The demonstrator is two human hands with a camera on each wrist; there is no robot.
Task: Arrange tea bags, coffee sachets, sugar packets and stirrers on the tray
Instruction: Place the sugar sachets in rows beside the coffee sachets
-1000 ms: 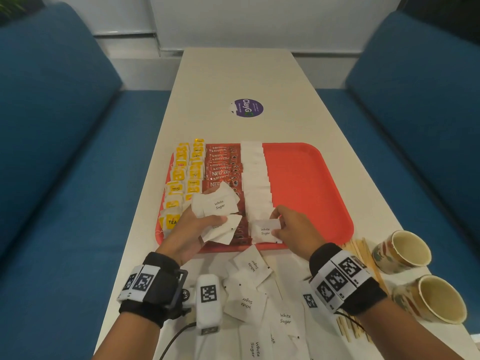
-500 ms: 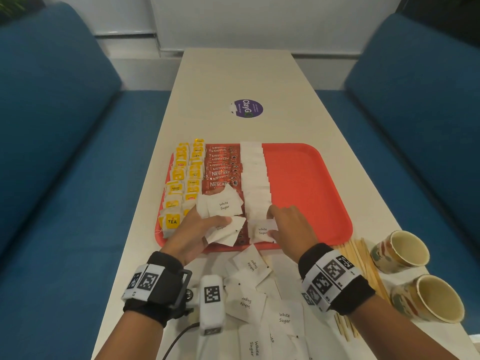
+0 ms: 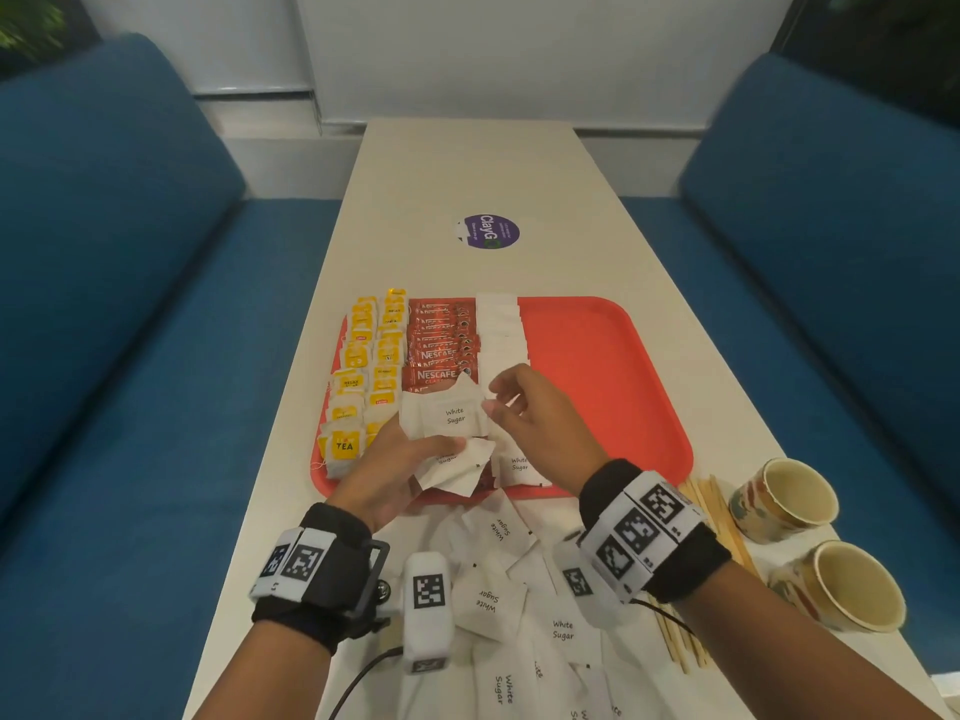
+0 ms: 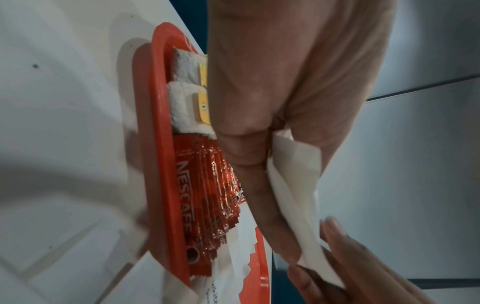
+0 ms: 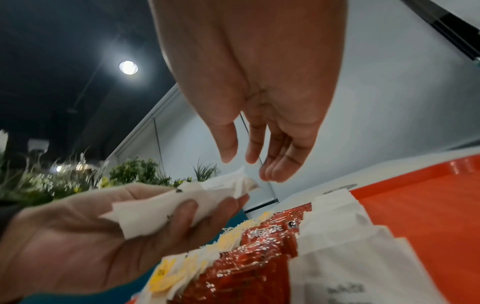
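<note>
A red tray (image 3: 597,366) carries rows of yellow tea bags (image 3: 363,366), red coffee sachets (image 3: 441,350) and white sugar packets (image 3: 501,330). My left hand (image 3: 415,454) hovers over the tray's near left part and grips a fanned bunch of sugar packets (image 3: 454,415) (image 5: 161,209). My right hand (image 3: 524,407) is just right of that bunch with its fingers relaxed and its thumb and forefinger apart at the top packet's edge; it holds nothing. Wooden stirrers (image 3: 719,517) lie on the table right of the tray.
Several loose sugar packets (image 3: 498,595) are scattered on the table between my wrists. Two paper cups (image 3: 784,498) (image 3: 852,584) stand at the right edge beside the stirrers. A purple sticker (image 3: 488,231) marks the far table. Blue sofas flank both sides.
My right hand let go of a sugar packet at the near end of the tray's row, then rose up and left to the bunch. My left hand lifted the bunch slightly.
</note>
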